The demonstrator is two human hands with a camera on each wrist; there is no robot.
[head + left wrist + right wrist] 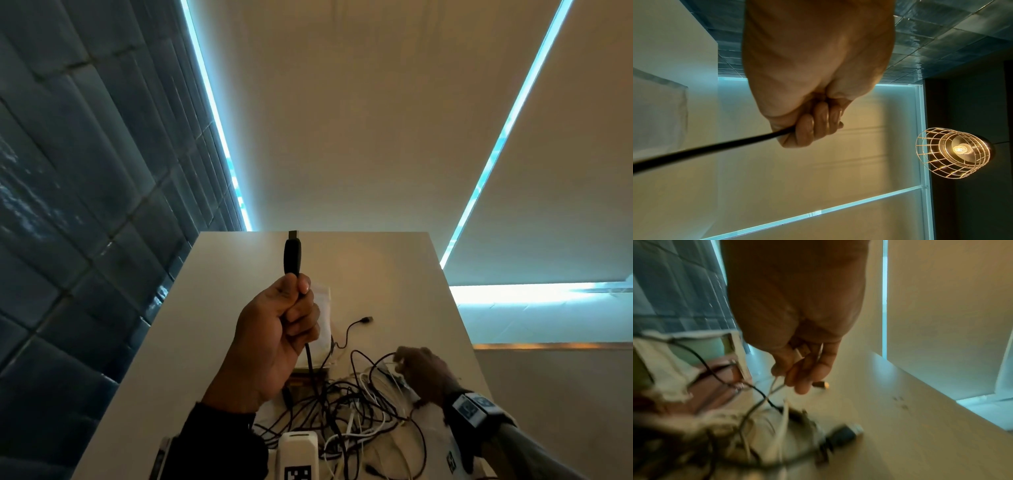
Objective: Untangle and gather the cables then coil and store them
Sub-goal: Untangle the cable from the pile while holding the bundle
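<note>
- Head view: the left hand (274,335) is raised above the counter (212,308), fist clenched round a thick black cable (292,255), plug up. The cable tangle (346,407) lies on the counter beneath.
- Left wrist view: fingers (813,126) wrap the black cable.
- Right wrist view: the right hand (797,331) pinches thin white wires (777,386) above the tangle.

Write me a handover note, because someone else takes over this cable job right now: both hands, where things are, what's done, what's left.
Left hand: raised, fist gripping the thick black cable just below its black USB plug.
Right hand: low at the pile, pinching thin white wires.
Tangled heap of black and white cables lies on the white table; the black cable runs down into it.
Done: one plug end lifted out.
Left: free that cable, untangle the rest, coil, store. Nothing coiled yet.
</note>
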